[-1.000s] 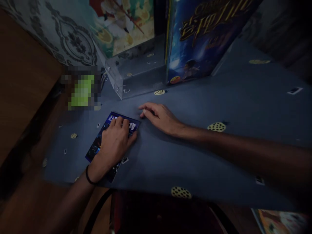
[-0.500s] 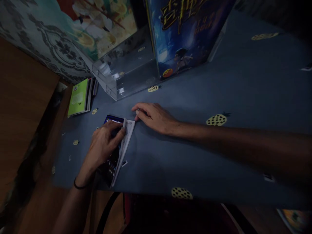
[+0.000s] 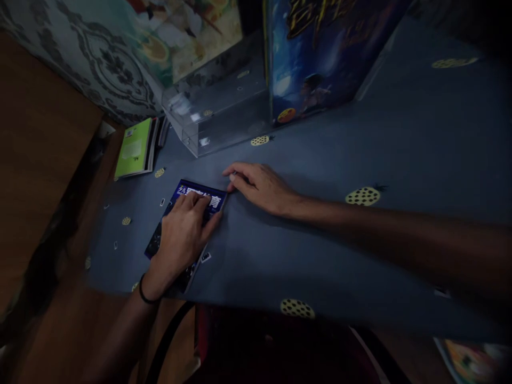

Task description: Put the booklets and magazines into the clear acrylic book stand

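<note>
A dark blue book (image 3: 215,201) with white lettering lies closed on the blue tablecloth. My left hand (image 3: 182,229) rests on its cover, fingers laid across the title and thumb stretched out to the right edge. It covers much of the front. My right hand (image 3: 262,186) lies on the cloth just past the book's upper right corner, its fingers loosely bent and apart, with nothing visible in them. Whether its fingertips touch that corner I cannot tell.
A clear acrylic stand (image 3: 192,140) at the back holds a picture book (image 3: 206,48) and a blue book (image 3: 316,69). Green and dark booklets (image 3: 134,152) lie at the left. The table's near edge runs above a dark red chair seat (image 3: 240,346).
The cover, lifted with some pages under my left thumb before, is now down flat. My left hand has moved right and spread over it. My right hand stays about the same.
</note>
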Demonstrator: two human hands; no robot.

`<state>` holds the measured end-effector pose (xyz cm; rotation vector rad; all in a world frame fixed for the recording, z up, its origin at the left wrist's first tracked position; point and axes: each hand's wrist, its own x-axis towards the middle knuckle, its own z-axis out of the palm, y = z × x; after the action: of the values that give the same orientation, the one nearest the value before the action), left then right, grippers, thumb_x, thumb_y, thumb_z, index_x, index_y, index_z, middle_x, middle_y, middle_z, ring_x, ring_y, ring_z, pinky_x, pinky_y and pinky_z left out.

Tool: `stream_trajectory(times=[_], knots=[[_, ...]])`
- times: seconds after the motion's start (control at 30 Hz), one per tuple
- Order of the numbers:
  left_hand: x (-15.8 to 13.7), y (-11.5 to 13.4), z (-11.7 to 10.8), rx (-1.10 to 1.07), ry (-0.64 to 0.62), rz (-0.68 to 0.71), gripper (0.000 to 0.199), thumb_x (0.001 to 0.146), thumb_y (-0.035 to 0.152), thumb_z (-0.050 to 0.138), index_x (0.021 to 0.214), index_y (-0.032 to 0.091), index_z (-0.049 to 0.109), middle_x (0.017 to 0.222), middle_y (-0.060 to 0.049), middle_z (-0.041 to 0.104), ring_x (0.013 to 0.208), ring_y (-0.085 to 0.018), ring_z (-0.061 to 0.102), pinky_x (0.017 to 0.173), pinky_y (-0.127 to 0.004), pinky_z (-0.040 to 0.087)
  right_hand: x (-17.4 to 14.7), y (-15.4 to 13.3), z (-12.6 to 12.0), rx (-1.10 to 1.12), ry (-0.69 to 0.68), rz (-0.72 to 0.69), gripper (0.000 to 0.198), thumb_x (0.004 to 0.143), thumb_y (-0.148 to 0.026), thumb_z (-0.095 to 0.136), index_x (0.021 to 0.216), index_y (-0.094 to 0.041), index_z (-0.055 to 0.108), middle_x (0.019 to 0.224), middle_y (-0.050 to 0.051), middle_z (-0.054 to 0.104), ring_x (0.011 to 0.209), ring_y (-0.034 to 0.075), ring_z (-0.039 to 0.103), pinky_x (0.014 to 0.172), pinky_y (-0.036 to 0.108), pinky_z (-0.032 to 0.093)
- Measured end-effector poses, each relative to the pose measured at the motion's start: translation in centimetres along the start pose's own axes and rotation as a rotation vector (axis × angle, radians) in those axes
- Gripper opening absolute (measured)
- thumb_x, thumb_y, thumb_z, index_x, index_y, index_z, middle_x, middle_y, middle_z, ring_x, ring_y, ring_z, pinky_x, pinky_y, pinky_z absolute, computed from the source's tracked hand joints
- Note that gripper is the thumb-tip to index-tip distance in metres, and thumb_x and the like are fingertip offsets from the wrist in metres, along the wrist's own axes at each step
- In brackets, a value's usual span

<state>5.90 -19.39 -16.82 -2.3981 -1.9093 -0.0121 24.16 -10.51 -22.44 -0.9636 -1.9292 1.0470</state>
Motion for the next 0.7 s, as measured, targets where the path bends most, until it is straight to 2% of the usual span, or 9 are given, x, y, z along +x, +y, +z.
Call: stream_trajectory(times=[0.1,0.17,0.3,0.4,0.47,0.53,0.63,0.7], knots=[[-1.3,-2.6,-0.2,-0.134,-0.067,0.146,0.038,0.103,0.037,0.048,0.135,0.022,0.062,0.132,-0.010,0.065,0.123,-0.027,0.061,0.105,-0.046,0.053,-0.2,0.0,0.1,-0.010,0.006,-0.018,0.027,0.096,-0.017,0.049,0.109,-0.020,0.073,0.084,0.003,0.077,0.082,0.020,0.069,0.082,0.035,0.049],[-2.6,-5.0,-0.6,-0.190,-0.145,0.188,0.043,0.104,0.028,0.042,0.145,0.026,0.054,0.149,-0.009,0.054,0.137,-0.027,0.053,0.115,-0.052,0.046,-0.3,-0.1,0.1,-0.026,0.018,-0.026,0.027,0.095,-0.016,0.049,0.107,-0.020,0.073,0.077,0.002,0.075,0.077,0.020,0.068,0.080,0.035,0.049],[-5.2,-8.2,-0.9,-0.204,-0.263,0.119,0.054,0.102,0.019,0.037,0.154,0.031,0.043,0.166,-0.007,0.036,0.148,-0.028,0.042,0.117,-0.054,0.045,-0.6,-0.4,0.2,-0.025,-0.013,-0.073,0.027,0.095,-0.020,0.050,0.109,-0.018,0.073,0.070,0.001,0.072,0.068,0.019,0.066,0.074,0.035,0.049],[-6.4,-8.7,-0.2,-0.223,-0.234,0.100,0.054,0.102,0.021,0.037,0.155,0.030,0.042,0.167,-0.006,0.034,0.150,-0.028,0.039,0.118,-0.053,0.043,-0.8,-0.4,0.3,-0.008,-0.119,-0.142,0.030,0.097,-0.025,0.049,0.118,-0.020,0.071,0.075,0.001,0.075,0.071,0.019,0.068,0.078,0.038,0.051],[-6.8,-8.6,0.4,-0.221,-0.186,0.097,0.053,0.103,0.023,0.036,0.155,0.028,0.042,0.167,-0.007,0.034,0.152,-0.028,0.037,0.120,-0.053,0.041,-0.9,-0.3,0.5,-0.037,-0.165,-0.189,0.034,0.098,-0.027,0.050,0.126,-0.023,0.068,0.085,0.003,0.077,0.083,0.023,0.071,0.088,0.044,0.052],[-7.2,-8.4,0.9,-0.199,-0.135,0.066,0.050,0.105,0.027,0.037,0.155,0.027,0.042,0.165,-0.007,0.037,0.150,-0.027,0.040,0.119,-0.052,0.041,-1.0,-0.2,0.7,-0.071,-0.184,-0.232,0.040,0.097,-0.029,0.052,0.136,-0.027,0.062,0.104,0.006,0.078,0.102,0.028,0.070,0.099,0.052,0.049],[-7.7,-7.7,1.4,-0.149,-0.053,-0.013,0.046,0.107,0.035,0.038,0.151,0.025,0.047,0.159,-0.009,0.047,0.141,-0.028,0.050,0.114,-0.052,0.046,-1.1,-0.1,1.0,-0.057,-0.213,-0.267,0.048,0.097,-0.034,0.055,0.145,-0.032,0.054,0.139,0.006,0.067,0.129,0.033,0.059,0.111,0.059,0.042],[-8.0,-6.9,1.5,-0.103,-0.001,-0.061,0.044,0.107,0.038,0.040,0.147,0.023,0.053,0.152,-0.012,0.054,0.133,-0.031,0.056,0.108,-0.053,0.049,-1.1,-0.1,1.1,-0.034,-0.225,-0.275,0.049,0.097,-0.037,0.056,0.146,-0.033,0.054,0.148,0.005,0.059,0.136,0.034,0.052,0.115,0.060,0.039]])
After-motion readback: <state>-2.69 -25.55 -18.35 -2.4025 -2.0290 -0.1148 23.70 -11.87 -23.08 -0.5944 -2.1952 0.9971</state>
